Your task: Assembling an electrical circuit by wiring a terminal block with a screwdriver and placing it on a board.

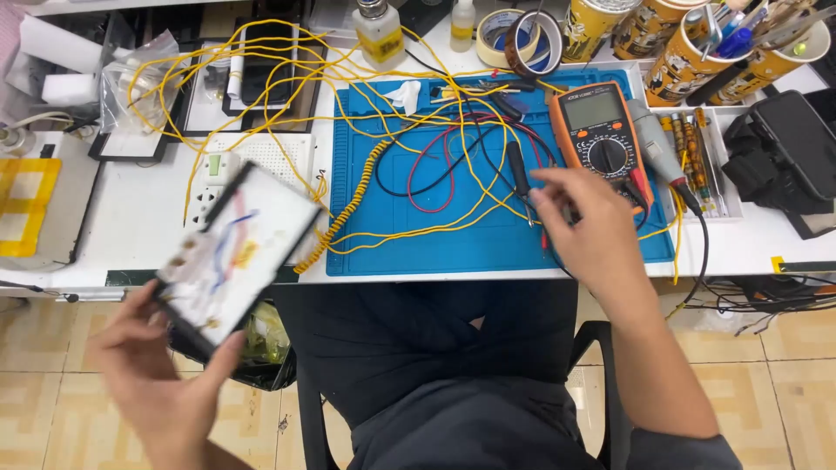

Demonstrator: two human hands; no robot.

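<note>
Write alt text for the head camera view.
A seated person's left hand holds a blurred flat panel beside the bench while the right hand reaches onto a blue mat strewn with yellow wires, beside an orange multimeter.

My left hand holds a flat black-framed panel, its white face blurred, with red, blue and yellow marks. On the blue mat's right side lies the orange multimeter, its grey rectangular screen at the top. A clear plastic bag sits far left. Yellow printed paper cups stand at the back right.
</note>
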